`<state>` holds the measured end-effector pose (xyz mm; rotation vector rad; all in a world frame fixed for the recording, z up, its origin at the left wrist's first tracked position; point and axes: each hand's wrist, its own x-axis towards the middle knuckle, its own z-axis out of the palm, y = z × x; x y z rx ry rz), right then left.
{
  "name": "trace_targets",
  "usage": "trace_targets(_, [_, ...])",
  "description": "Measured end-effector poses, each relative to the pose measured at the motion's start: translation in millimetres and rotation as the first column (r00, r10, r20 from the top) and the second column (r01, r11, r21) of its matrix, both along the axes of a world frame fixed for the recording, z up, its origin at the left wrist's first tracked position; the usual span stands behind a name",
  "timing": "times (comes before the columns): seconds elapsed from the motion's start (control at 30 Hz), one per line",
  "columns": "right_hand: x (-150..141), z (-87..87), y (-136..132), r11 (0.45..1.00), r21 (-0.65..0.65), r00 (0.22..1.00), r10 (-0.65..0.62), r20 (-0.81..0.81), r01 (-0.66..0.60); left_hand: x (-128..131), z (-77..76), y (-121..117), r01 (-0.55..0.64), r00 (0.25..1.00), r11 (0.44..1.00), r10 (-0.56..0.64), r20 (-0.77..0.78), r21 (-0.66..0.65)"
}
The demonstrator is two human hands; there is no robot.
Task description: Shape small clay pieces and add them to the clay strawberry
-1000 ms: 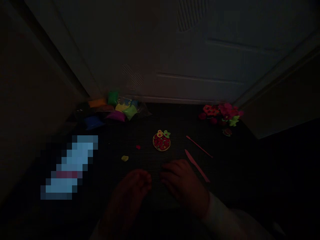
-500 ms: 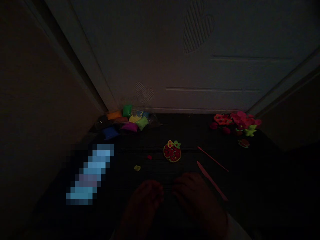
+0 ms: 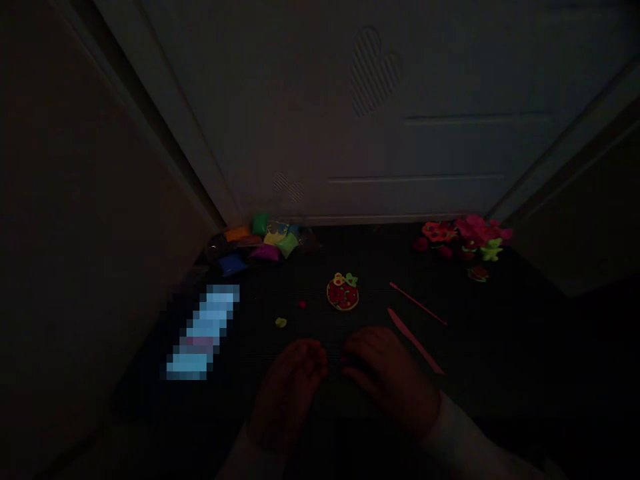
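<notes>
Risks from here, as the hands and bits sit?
Pink knife lies close beside the right hand; a sideways move could knock it.
Small red bit and yellow bit sit loose in dim light, so they might get lost.
Round red decorated piece is just beyond both hands; a careless forward reach could smudge it.

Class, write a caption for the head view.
Left hand and right hand in dim light, near a red disc and pink knife.

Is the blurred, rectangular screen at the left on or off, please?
On: the blurred, rectangular screen glows light blue on the dark surface.
</notes>
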<state>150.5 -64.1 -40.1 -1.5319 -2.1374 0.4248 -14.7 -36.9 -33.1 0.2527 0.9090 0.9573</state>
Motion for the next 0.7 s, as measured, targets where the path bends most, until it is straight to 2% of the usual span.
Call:
trace_targets(0.13, [4,1.1,-11,0.998,0.062,0.996,0.023,0.089,-0.029,0,-1.3,-1,-0.024,1.0,1.0,0.024,-0.006,0.009])
trace_targets(0.27, [5,3.0,-17,0.995,0.059,0.964,0.067,0.257,-0.085,-1,-2.3,-2,-0.007,1.0,0.999,0.006,0.025,0.054])
trace_targets(0.4, [2,3.5,-17,0.996,0.068,0.93,0.022,0.367,-0.051,-1,-2.1,-3,-0.014,0.999,0.998,0.011,0.043,0.063])
trace_targets(0.6, [1,0.8,-24,0.985,0.074,0.893,0.111,0.436,-0.158,-2,-2.5,-4,-0.023,0.998,0.999,0.02,0.063,0.045])
trace_targets(0.7, [3,0.5,-20,0.993,0.04,0.891,0.079,0.447,-0.108,-3,-5.4,-4,-0.021,0.995,0.998,0.015,0.094,0.056])
